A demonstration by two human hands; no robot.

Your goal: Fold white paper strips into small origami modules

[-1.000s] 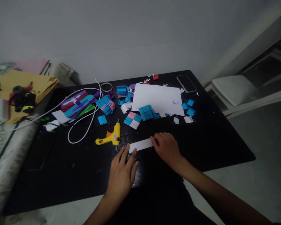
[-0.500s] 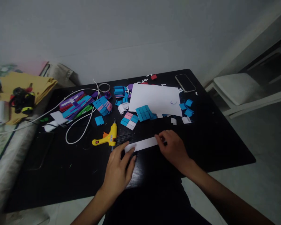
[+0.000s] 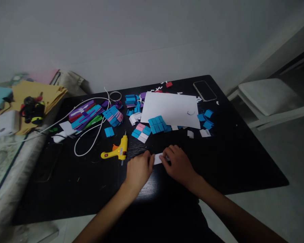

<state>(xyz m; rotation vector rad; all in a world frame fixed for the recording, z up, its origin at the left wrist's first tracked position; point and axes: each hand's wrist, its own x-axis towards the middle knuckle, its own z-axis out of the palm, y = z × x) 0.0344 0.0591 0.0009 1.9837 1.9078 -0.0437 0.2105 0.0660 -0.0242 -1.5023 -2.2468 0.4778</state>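
A white paper strip (image 3: 157,158) lies on the black table (image 3: 66,189) close to the front edge. My left hand (image 3: 139,169) covers its left part with curled fingers. My right hand (image 3: 177,164) presses on its right end, fingers bent. Only a short piece of the strip shows between the two hands. A yellow glue gun (image 3: 116,152) lies just left of my left hand, its white cable (image 3: 88,135) looping away to the left.
Behind the hands lie a white sheet (image 3: 172,108), a small grid of blue and pink squares (image 3: 148,128), loose blue squares (image 3: 206,118), stacked coloured strips (image 3: 84,113) and a phone (image 3: 204,90). A white chair (image 3: 266,94) stands to the right. Yellow cloth and clutter (image 3: 27,101) sit on the left.
My hands have drawn together over the strip. The left hand's fingers went from flat on the table to curled over the paper, and much less of the strip shows.
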